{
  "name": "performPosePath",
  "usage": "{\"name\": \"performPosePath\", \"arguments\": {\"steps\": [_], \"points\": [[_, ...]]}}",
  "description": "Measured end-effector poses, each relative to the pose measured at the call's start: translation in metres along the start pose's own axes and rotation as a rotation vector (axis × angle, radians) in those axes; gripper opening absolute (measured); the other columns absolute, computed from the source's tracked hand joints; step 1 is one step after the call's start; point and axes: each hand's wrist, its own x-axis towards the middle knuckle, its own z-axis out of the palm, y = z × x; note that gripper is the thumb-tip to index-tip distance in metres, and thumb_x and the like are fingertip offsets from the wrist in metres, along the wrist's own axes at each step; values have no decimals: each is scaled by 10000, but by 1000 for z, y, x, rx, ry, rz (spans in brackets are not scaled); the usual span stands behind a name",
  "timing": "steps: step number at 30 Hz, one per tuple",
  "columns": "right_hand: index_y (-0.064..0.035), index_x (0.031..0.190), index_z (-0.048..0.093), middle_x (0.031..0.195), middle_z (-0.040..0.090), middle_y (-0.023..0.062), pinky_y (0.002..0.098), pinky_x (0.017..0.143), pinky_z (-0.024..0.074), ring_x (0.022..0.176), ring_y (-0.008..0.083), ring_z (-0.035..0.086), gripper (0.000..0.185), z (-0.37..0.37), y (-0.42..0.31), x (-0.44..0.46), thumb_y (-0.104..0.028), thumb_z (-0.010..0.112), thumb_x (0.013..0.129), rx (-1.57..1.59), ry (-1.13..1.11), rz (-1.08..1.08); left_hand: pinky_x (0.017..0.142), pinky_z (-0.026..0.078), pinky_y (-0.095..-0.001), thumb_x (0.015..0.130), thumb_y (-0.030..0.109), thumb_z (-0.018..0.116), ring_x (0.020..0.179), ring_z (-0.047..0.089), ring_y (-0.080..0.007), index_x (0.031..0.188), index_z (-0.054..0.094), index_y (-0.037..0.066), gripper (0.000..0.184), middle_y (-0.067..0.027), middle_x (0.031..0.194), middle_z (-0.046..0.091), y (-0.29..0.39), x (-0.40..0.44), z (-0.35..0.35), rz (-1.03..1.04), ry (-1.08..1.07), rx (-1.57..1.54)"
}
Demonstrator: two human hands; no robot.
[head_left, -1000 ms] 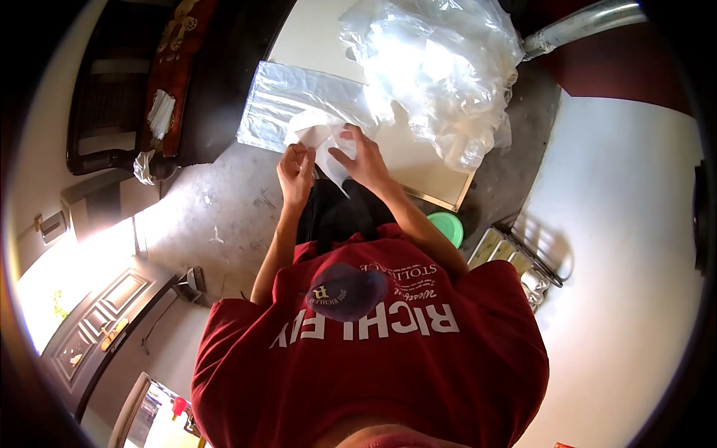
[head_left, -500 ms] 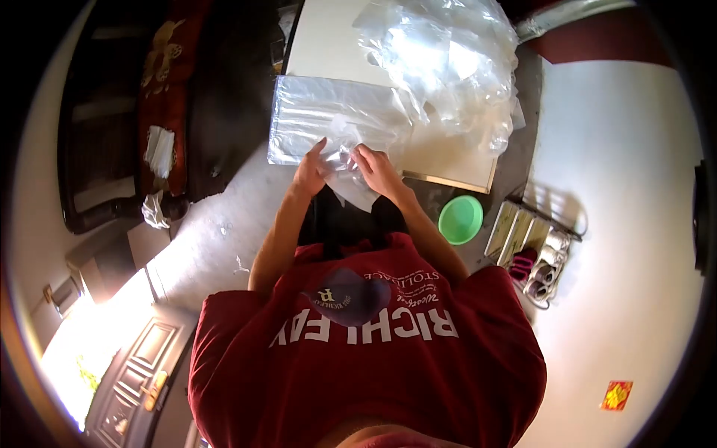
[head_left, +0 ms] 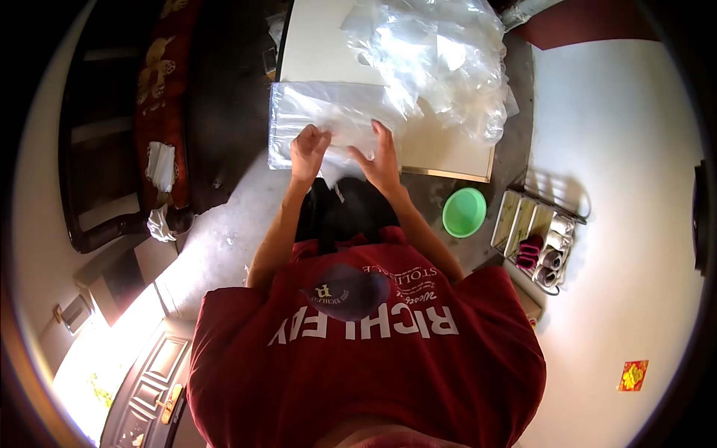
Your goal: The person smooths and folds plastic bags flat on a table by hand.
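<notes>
Several clear plastic bags lie in a flat stack (head_left: 287, 123) along the near left part of the pale tabletop. Over its front edge, my left hand (head_left: 308, 153) is closed, fingertips pinched on a thin clear plastic bag (head_left: 345, 134) that is smeared by motion. To the right of it, my right hand (head_left: 382, 160) is open, thumb and fingers spread apart. Whether its fingertips touch the film is hard to see. A large heap of loose clear plastic bags (head_left: 448, 75) covers the far right of the table.
The pale table (head_left: 448, 153) has a thin edge strip near me. A green basin (head_left: 464, 212) stands on the floor to its right, beside a shoe rack (head_left: 515, 224) against the wall. On the left is a dark wooden bench (head_left: 97, 164) with a red patterned cover.
My hands have moved apart and slightly forward over the stack. My right fingers have opened from their grip on the film, and the bag hanging toward my lap has shifted up.
</notes>
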Motion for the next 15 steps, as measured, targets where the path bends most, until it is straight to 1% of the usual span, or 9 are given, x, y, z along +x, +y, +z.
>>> {"name": "performPosePath", "arguments": {"steps": [1, 2, 4, 7, 8, 9, 11, 12, 15], "points": [[-1, 1206, 450, 1094, 562, 199, 366, 882, 437, 1051, 318, 547, 509, -6, -12, 9, -183, 686, 794, -115, -21, -151, 451, 224, -254, 836, 120, 626, 539, 258, -52, 654, 418, 39, 287, 34, 556, 343, 13, -3, 1, 61, 8, 123], [-1, 1206, 450, 1094, 562, 199, 366, 882, 437, 1051, 318, 547, 509, -3, -12, 12, -183, 686, 794, -107, -24, -158, 454, 231, -253, 832, 119, 624, 539, 245, -62, 653, 399, 23, 303, 14, 530, 306, 21, -5, 3, 103, 29, 175], [3, 1142, 485, 1030, 601, 174, 368, 827, 465, 941, 346, 583, 460, 8, -7, 22, -138, 703, 762, 0, -120, -290, 458, 240, -251, 825, 99, 618, 542, 257, -59, 652, 397, 21, 292, 12, 536, 313, 37, -8, 2, 116, 21, 220], [6, 985, 544, 883, 625, 148, 405, 714, 478, 817, 358, 597, 278, 23, 2, 29, -144, 669, 787, 168, -198, -127, 476, 264, -243, 810, 62, 604, 557, 291, -51, 655, 398, 24, 260, 13, 563, 342, 38, -11, -3, 116, 49, 249], [12, 817, 561, 719, 625, 105, 342, 627, 468, 702, 265, 627, 176, 25, 4, 29, -147, 633, 836, 97, -172, -41, 490, 279, -237, 802, 45, 596, 569, 313, -46, 660, 402, 28, 241, 16, 583, 365, 34, -13, -5, 109, 74, 233], [12, 817, 561, 719, 625, 105, 342, 627, 468, 702, 265, 627, 176, 27, 4, 30, -147, 633, 836, 105, -190, -50, 490, 279, -237, 802, 45, 596, 569, 313, -46, 660, 402, 28, 241, 16, 583, 365, 20, -14, -8, 103, 95, 236], [1, 758, 566, 646, 596, 61, 283, 547, 408, 594, 131, 551, 234, 30, 4, 33, -190, 582, 892, 548, -132, 240, 505, 329, -275, 764, 43, 604, 571, 357, -82, 680, 462, 5, 170, -18, 601, 443, -17, -12, -18, 12, 136, 8], [-14, 746, 569, 619, 563, 12, 245, 496, 324, 552, 44, 411, 277, 30, 12, 37, -222, 538, 926, 487, -137, 342, 568, 391, -249, 776, 39, 579, 624, 466, -78, 749, 510, 2, 82, -6, 699, 545, -19, -15, -20, -33, 106, -144], [-16, 747, 567, 614, 539, -8, 238, 490, 286, 532, 46, 333, 285, 35, 21, 36, -231, 526, 931, 595, -144, 341, 630, 448, -242, 798, 57, 560, 696, 566, -100, 847, 548, -10, 84, -35, 791, 607, -14, -23, -16, -162, 29, -354]]}}
